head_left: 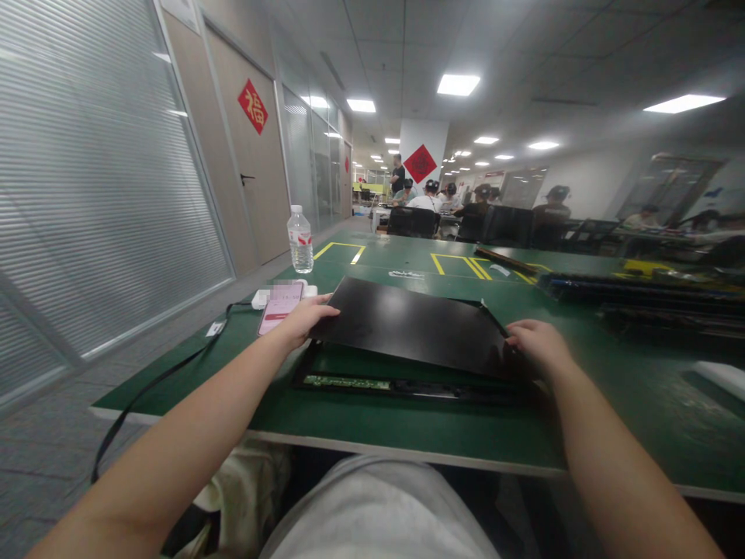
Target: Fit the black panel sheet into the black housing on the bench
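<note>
A thin, glossy black screen panel (407,322) is tilted over the table, its near edge lifted above a black frame (459,390). My left hand (306,318) grips the panel's left edge, thumb on top and fingers hidden beneath. At the opposite end my right hand (538,347) pinches the panel's right edge beside a dark strip of the frame. Along the frame's near side runs a narrow green circuit board (348,382). The panel covers most of the frame's inside.
The green table (407,439) carries a phone (280,307) and a water bottle (300,241) at the left. A black cable (168,365) trails off the left edge. Long dark strips (640,287) are piled at the right, near a white object (722,378). Several people sit farther back.
</note>
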Demonstrator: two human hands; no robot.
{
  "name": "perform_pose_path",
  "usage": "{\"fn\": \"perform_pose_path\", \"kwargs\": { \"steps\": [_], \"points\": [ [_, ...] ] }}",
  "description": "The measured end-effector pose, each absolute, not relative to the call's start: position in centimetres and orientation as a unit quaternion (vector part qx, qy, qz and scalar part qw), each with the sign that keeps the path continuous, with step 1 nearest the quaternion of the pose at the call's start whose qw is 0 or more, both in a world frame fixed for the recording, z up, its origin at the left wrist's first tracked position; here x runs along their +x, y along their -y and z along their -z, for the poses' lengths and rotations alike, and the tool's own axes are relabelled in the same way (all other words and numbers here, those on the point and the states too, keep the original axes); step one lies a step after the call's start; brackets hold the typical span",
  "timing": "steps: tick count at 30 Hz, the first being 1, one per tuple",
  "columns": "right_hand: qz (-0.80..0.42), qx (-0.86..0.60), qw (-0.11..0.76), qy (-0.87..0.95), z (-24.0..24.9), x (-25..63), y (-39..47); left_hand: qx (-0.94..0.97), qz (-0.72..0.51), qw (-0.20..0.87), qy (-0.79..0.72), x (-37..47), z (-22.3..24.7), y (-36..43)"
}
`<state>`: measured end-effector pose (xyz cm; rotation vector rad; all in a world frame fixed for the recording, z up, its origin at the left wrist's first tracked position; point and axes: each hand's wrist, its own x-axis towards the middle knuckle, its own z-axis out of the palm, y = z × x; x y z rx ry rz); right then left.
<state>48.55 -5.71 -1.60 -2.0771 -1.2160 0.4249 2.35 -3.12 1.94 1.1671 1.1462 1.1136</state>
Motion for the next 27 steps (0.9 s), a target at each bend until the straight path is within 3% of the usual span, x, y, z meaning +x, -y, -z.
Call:
{"fn": "perform_pose_path", "kwargs": {
  "steps": [27],
  "points": [
    [-0.140, -0.803, 0.320, 0.484, 1.1, 48.2, 6.0, 0.496, -0.469, 0.503, -0.530, 2.5, -1.4, 2.8]
  ]
}}
